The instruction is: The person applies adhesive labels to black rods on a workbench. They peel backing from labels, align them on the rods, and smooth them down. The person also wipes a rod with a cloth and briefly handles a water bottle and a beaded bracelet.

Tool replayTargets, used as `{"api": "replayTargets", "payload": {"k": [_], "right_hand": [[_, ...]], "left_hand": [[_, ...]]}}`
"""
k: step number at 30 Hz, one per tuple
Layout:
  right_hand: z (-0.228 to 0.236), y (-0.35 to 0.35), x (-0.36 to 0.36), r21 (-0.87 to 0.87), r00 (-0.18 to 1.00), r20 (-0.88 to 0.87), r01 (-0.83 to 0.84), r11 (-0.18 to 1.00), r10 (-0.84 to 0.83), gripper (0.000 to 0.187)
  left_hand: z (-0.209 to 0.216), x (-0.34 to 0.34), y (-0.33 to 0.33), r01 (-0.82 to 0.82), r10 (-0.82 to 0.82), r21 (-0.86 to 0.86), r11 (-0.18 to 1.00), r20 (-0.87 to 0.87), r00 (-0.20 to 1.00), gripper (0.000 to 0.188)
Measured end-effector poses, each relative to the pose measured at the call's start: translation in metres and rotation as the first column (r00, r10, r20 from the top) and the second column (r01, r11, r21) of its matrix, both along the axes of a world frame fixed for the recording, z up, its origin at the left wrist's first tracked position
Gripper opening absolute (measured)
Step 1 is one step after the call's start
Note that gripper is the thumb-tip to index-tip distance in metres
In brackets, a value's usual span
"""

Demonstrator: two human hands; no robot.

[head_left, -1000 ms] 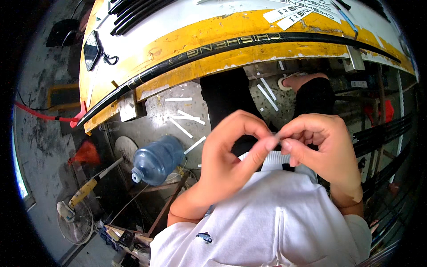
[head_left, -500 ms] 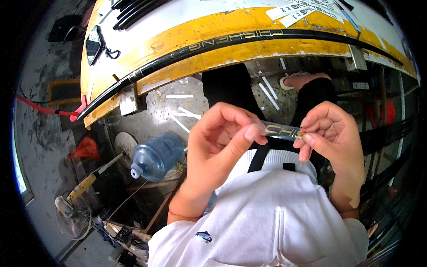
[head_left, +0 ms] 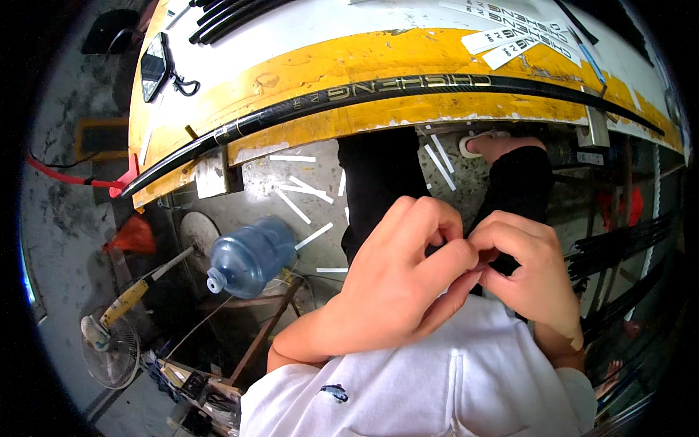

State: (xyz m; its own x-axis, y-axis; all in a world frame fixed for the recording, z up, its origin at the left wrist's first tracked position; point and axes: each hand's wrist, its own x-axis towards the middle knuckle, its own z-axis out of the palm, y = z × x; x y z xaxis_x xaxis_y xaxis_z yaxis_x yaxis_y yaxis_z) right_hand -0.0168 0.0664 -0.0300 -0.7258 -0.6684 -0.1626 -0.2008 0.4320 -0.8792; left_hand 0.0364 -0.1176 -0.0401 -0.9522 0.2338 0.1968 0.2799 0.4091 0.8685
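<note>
Right of frame centre, left hand (head_left: 411, 280) and right hand (head_left: 528, 269) brought together, fingers curled, tips meeting; whether anything is gripped there cannot be told. Across upper frame, black rod (head_left: 277, 111) laid along bench (head_left: 244, 80) edge, gold lettering already borne; how much is left cannot be judged. At upper right, white label strips (head_left: 510, 52) overlapped, apparently unused. Bench yellow and white, paint chipped; black tubes (head_left: 226, 20) stacked upper left. On floor (head_left: 266, 195), white slips (head_left: 293, 158) scattered; blue bottle (head_left: 251, 258) left of centre, fan (head_left: 113, 349) lower left.
</note>
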Motion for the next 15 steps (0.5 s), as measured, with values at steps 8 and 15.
{"api": "replayTargets", "payload": {"k": [8,15], "right_hand": [[-0.007,-0.004,-0.007,-0.26,0.833,0.442,0.475,0.841,-0.334,0.012],[-0.01,-0.011,-0.022,-0.264,0.792,0.5,0.525,0.809,-0.35,0.01]], "left_hand": [[-0.031,0.0,-0.005,-0.09,-0.072,0.374,0.923,0.397,0.915,0.038],[-0.043,0.001,-0.012,-0.375,-0.079,0.597,0.71,0.596,0.799,0.012]]}}
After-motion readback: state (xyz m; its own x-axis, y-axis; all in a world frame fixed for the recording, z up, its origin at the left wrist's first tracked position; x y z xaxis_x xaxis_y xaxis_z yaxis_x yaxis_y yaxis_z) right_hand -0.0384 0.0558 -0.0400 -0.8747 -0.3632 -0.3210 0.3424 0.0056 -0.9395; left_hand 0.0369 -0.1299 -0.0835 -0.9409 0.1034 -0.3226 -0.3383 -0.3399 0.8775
